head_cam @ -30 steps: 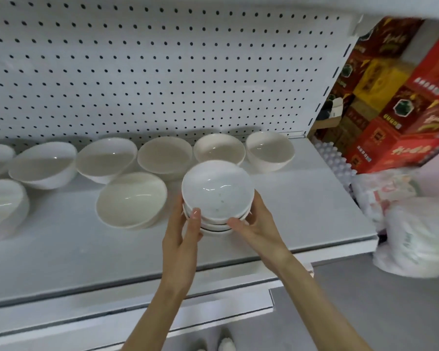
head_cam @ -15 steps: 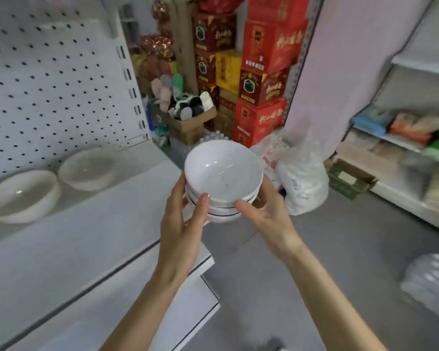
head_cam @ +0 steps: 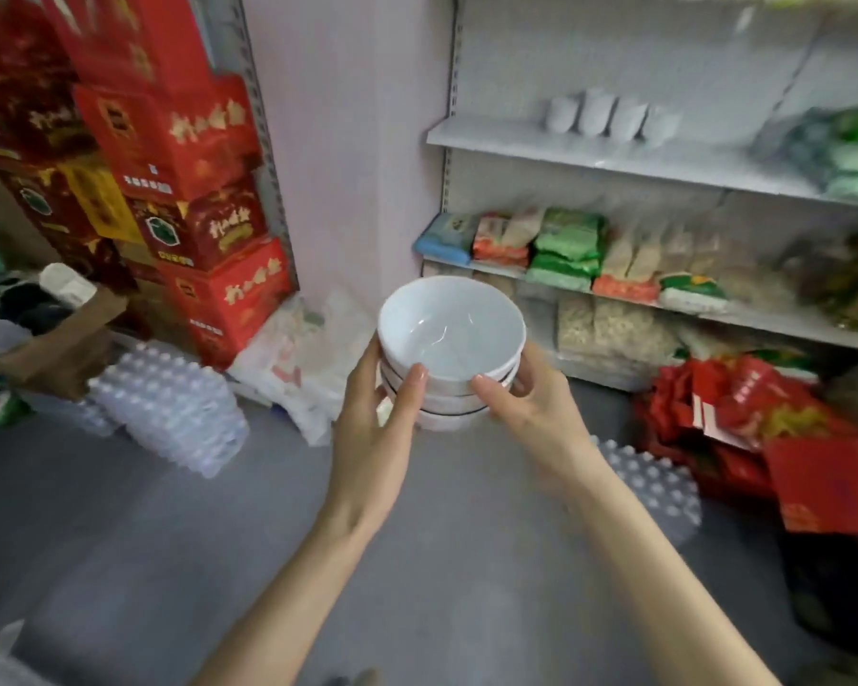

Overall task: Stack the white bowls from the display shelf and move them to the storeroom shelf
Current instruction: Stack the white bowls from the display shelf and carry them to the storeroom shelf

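A stack of three white bowls [head_cam: 451, 334] hangs in mid-air at the centre of the view, above the grey floor. My left hand [head_cam: 376, 428] grips the stack's left side, thumb up against the top bowl's rim. My right hand [head_cam: 531, 413] grips its right side, thumb on the front rim and fingers behind. A white storeroom shelf [head_cam: 590, 148] stands ahead on the right; its upper board holds several white cups [head_cam: 610, 113]. The display shelf is out of view.
Red cartons [head_cam: 184, 190] are stacked at the left against a pink wall. Shrink-wrapped water bottle packs [head_cam: 169, 403] lie on the floor left, another pack [head_cam: 650, 482] lies under my right arm. Food packets [head_cam: 570, 250] fill the lower shelf. Red bags [head_cam: 764, 423] sit right.
The view has swung right, away from the display shelf and its bowls, to the storeroom shelf. Both hands keep the same hold on the bowl stack, carried along.
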